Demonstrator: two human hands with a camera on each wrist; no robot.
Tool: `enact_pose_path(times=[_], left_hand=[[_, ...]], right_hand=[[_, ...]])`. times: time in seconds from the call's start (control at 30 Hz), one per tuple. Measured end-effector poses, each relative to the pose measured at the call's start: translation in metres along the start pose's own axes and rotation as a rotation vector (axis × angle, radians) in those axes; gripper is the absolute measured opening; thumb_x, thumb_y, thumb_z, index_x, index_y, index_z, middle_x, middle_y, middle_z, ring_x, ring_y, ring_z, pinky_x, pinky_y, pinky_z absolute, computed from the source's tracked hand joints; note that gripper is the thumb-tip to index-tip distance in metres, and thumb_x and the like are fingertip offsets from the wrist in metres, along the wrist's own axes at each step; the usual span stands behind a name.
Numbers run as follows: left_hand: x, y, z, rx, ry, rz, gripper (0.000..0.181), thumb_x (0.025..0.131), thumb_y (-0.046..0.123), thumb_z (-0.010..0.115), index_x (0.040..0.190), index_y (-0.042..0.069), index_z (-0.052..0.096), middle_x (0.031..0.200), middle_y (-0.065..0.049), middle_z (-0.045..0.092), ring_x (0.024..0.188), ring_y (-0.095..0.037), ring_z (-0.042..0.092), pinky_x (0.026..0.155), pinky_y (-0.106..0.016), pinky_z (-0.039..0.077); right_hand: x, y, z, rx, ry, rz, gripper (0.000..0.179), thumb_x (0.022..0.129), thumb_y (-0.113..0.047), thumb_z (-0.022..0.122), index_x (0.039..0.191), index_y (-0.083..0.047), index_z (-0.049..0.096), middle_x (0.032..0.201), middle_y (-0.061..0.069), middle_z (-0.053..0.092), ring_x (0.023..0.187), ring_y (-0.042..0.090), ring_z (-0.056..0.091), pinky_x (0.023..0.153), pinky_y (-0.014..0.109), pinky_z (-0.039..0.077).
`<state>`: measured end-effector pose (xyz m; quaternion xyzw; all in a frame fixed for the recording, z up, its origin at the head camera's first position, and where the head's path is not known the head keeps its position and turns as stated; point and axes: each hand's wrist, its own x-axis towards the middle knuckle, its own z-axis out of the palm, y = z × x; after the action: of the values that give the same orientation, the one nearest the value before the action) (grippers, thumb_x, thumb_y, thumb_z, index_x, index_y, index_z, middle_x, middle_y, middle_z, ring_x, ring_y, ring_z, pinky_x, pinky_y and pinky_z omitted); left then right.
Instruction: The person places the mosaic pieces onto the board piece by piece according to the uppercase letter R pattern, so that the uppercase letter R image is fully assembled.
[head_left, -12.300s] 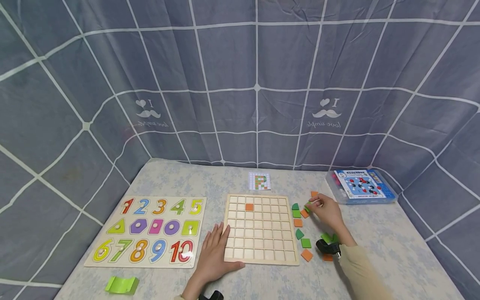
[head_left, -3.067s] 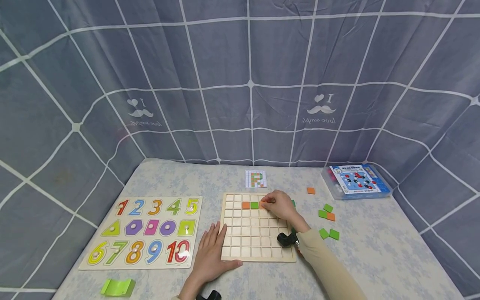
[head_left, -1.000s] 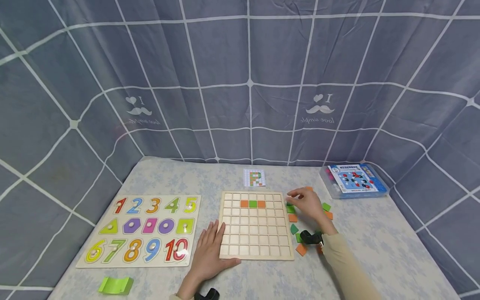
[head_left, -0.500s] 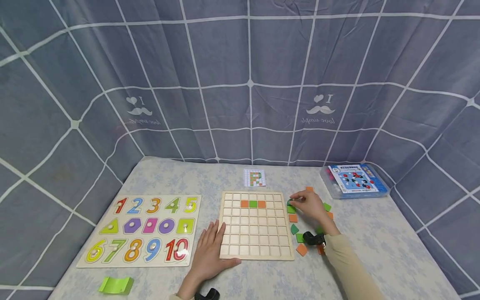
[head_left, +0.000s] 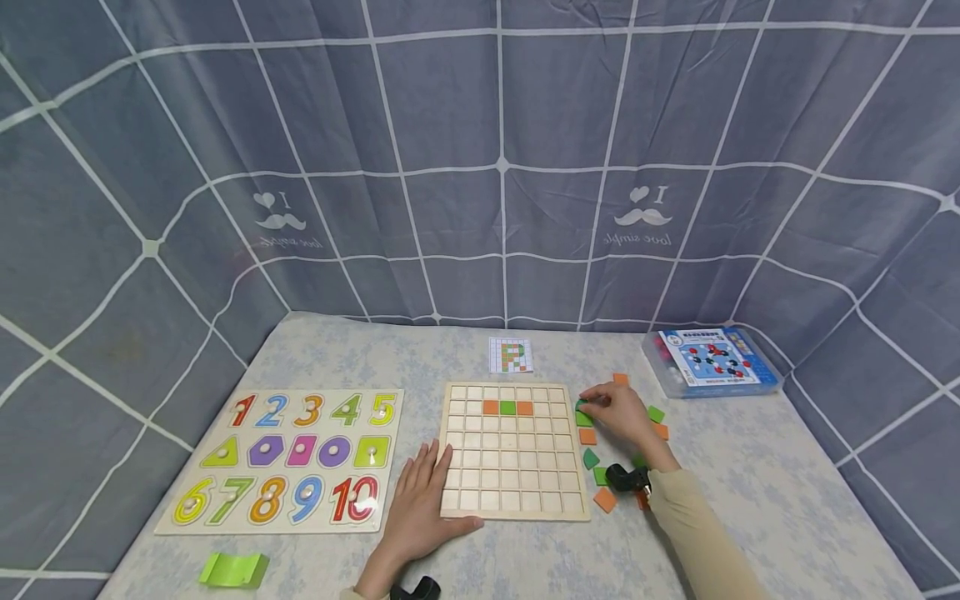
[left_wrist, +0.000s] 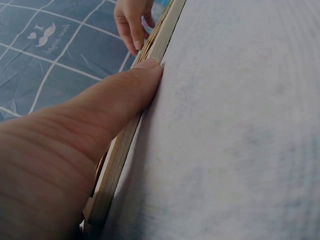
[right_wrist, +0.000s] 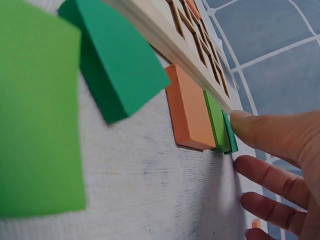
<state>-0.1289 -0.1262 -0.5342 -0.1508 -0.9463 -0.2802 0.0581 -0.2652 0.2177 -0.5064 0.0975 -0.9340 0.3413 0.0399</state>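
Observation:
My left hand [head_left: 420,508] lies spread at the wooden grid board [head_left: 525,515]. Its thumb presses the near edge, as the left wrist view shows. An orange tile [head_left: 491,407], a green tile [head_left: 507,407] and another orange tile [head_left: 525,407] sit in a row on the board. To the right of it, my right hand [head_left: 618,412] pinches a dark green curved-edge tile [right_wrist: 230,135] at the far end of a column. Close beside that tile are a light green tile [right_wrist: 216,120] and an orange tile [right_wrist: 187,110]. A dark green rounded tile [right_wrist: 117,60] lies nearer.
A pattern card [head_left: 511,355] lies behind the board. On the left are a number-and-shape puzzle [head_left: 281,462] and a green curved block [head_left: 234,571]. A clear box [head_left: 712,362] stands at the back right. Loose tiles, such as one orange [head_left: 605,500], lie around my right forearm.
A green and a second orange tile have joined the first orange one on the board. My right hand has moved from the board to the dark green tile; my left hand stays put.

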Motion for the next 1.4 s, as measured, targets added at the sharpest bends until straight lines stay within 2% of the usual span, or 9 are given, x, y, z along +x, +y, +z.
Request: enact_pose_path(times=[0.2, 0.43, 0.6, 0.83, 1.17, 1.3, 1.4], left_hand=[[0.001, 0.0, 0.0, 0.003, 0.002, 0.003, 0.109, 0.068, 0.066, 0.071, 0.147, 0.001, 0.033, 0.15, -0.023, 0.027, 0.14, -0.037, 0.015, 0.111, -0.051, 0.011], [0.001, 0.001, -0.002, 0.003, 0.007, 0.009, 0.109, 0.068, 0.065, 0.071, 0.146, 0.001, 0.033, 0.149, -0.024, 0.027, 0.14, -0.038, 0.016, 0.11, -0.051, 0.011], [0.001, 0.003, -0.003, -0.005, -0.003, 0.002, 0.109, 0.068, 0.065, 0.071, 0.147, 0.0, 0.032, 0.149, -0.024, 0.027, 0.14, -0.038, 0.015, 0.11, -0.051, 0.011], [0.0, 0.003, -0.002, -0.013, -0.005, 0.0, 0.108, 0.068, 0.064, 0.072, 0.146, 0.0, 0.033, 0.149, -0.023, 0.027, 0.14, -0.038, 0.015, 0.11, -0.051, 0.01], [-0.001, 0.001, -0.001, -0.003, 0.007, 0.013, 0.108, 0.068, 0.064, 0.071, 0.146, 0.0, 0.033, 0.149, -0.023, 0.027, 0.14, -0.038, 0.015, 0.111, -0.051, 0.01], [0.0, 0.002, -0.002, -0.017, 0.0, 0.002, 0.108, 0.068, 0.064, 0.071, 0.147, 0.0, 0.032, 0.15, -0.023, 0.026, 0.14, -0.038, 0.014, 0.111, -0.051, 0.009], [0.0, 0.003, -0.002, -0.022, -0.01, -0.006, 0.109, 0.069, 0.064, 0.071, 0.147, 0.0, 0.031, 0.15, -0.023, 0.025, 0.14, -0.038, 0.014, 0.111, -0.051, 0.009]], right_hand=[[0.004, -0.001, -0.002, -0.012, -0.038, -0.023, 0.015, 0.084, -0.014, 0.073, 0.098, -0.007, 0.074, 0.089, 0.004, 0.062, 0.069, 0.018, 0.046, 0.061, 0.033, 0.039], [0.013, -0.001, -0.01, -0.013, -0.12, -0.023, 0.014, 0.084, -0.012, 0.073, 0.097, -0.007, 0.074, 0.091, 0.004, 0.063, 0.071, 0.017, 0.052, 0.061, 0.035, 0.044], [0.019, -0.001, -0.013, -0.016, -0.169, -0.012, 0.015, 0.083, -0.014, 0.073, 0.097, -0.007, 0.073, 0.085, 0.001, 0.061, 0.071, 0.017, 0.051, 0.062, 0.034, 0.044], [0.021, -0.001, -0.014, -0.01, -0.159, 0.003, 0.012, 0.079, -0.014, 0.077, 0.084, -0.008, 0.069, 0.075, 0.0, 0.056, 0.067, 0.016, 0.047, 0.061, 0.031, 0.04], [0.019, -0.003, -0.015, 0.004, -0.118, 0.088, 0.024, 0.075, -0.014, 0.081, 0.072, -0.009, 0.058, 0.064, 0.001, 0.051, 0.059, 0.017, 0.044, 0.053, 0.03, 0.036], [0.018, -0.001, -0.014, 0.054, -0.094, 0.105, 0.021, 0.076, -0.013, 0.079, 0.071, -0.007, 0.06, 0.059, 0.001, 0.05, 0.055, 0.017, 0.042, 0.05, 0.029, 0.035], [0.017, 0.001, -0.012, 0.092, -0.095, 0.116, 0.013, 0.08, -0.012, 0.076, 0.078, -0.004, 0.066, 0.064, 0.002, 0.052, 0.058, 0.017, 0.044, 0.053, 0.03, 0.038]])
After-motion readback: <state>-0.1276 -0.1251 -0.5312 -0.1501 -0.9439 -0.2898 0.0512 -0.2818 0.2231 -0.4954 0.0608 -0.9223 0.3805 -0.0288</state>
